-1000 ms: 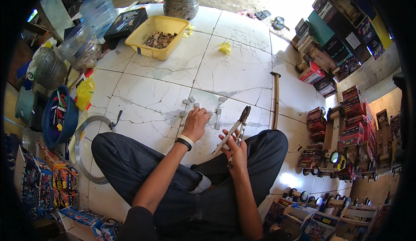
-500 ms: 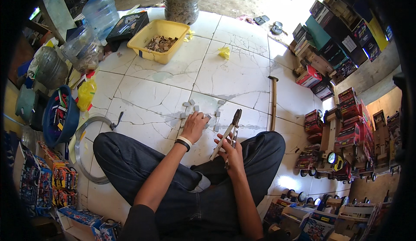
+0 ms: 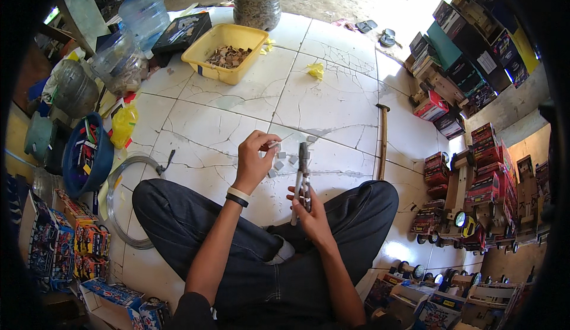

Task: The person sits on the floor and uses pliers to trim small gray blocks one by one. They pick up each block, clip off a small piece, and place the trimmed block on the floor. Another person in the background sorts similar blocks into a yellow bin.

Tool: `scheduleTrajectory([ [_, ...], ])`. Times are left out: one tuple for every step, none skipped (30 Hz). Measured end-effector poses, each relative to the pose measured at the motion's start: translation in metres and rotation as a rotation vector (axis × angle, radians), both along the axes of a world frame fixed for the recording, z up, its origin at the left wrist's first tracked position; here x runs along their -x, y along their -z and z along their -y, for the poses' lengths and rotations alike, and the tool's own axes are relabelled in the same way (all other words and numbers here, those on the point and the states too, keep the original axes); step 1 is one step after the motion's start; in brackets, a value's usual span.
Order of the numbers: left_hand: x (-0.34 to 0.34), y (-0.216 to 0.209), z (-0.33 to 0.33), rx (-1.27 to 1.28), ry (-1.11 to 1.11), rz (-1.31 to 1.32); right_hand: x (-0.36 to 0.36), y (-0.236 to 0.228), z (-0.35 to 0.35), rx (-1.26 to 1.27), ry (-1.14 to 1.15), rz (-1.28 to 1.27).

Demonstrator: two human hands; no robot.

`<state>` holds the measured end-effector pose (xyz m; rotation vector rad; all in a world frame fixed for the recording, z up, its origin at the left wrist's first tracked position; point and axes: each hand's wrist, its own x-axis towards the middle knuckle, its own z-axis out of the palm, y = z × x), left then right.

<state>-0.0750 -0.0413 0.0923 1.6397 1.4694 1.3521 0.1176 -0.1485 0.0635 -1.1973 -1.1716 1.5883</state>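
Observation:
Between the thumb and fingers of my left hand is a small grey piece, raised just above the tiled floor. My right hand grips a pair of pliers with dark jaws pointing away from me and pale handles. The plier handles lie close together, and nothing can be made out in the jaws. Several small grey square pieces are scattered on the floor between my hands and just beyond the pliers.
A hammer lies to the right. A yellow basin of scraps stands ahead, near a large plastic jar. Coiled wire and a blue tub are at left. Toy trucks line the right side.
My left hand has risen from the pieces on the floor with one in its fingers. The pliers' handles have come closer together, and the pliers have swung slightly left.

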Motion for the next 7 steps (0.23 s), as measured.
scheduleTrajectory([
  [-0.002, -0.001, 0.000, -0.055, 0.010, -0.006, 0.003, -0.001, 0.002, 0.000, -0.028, 0.004],
  [-0.003, -0.002, -0.002, -0.064, 0.016, -0.008, 0.005, -0.003, 0.005, -0.014, -0.060, -0.004],
  [-0.003, -0.004, -0.003, -0.075, 0.020, -0.012, 0.004, -0.006, 0.008, -0.021, -0.086, -0.006],
  [-0.002, -0.006, -0.004, -0.071, 0.031, -0.017, 0.005, -0.008, 0.008, -0.015, -0.087, 0.023],
  [-0.002, -0.007, -0.004, -0.064, 0.043, -0.022, 0.006, -0.009, 0.010, -0.022, -0.088, 0.035],
  [-0.001, -0.008, -0.003, -0.038, 0.057, -0.027, 0.007, -0.009, 0.011, -0.027, -0.087, 0.043],
  [0.000, -0.009, -0.002, -0.053, 0.071, -0.057, 0.008, -0.009, 0.013, -0.020, -0.089, 0.045],
])
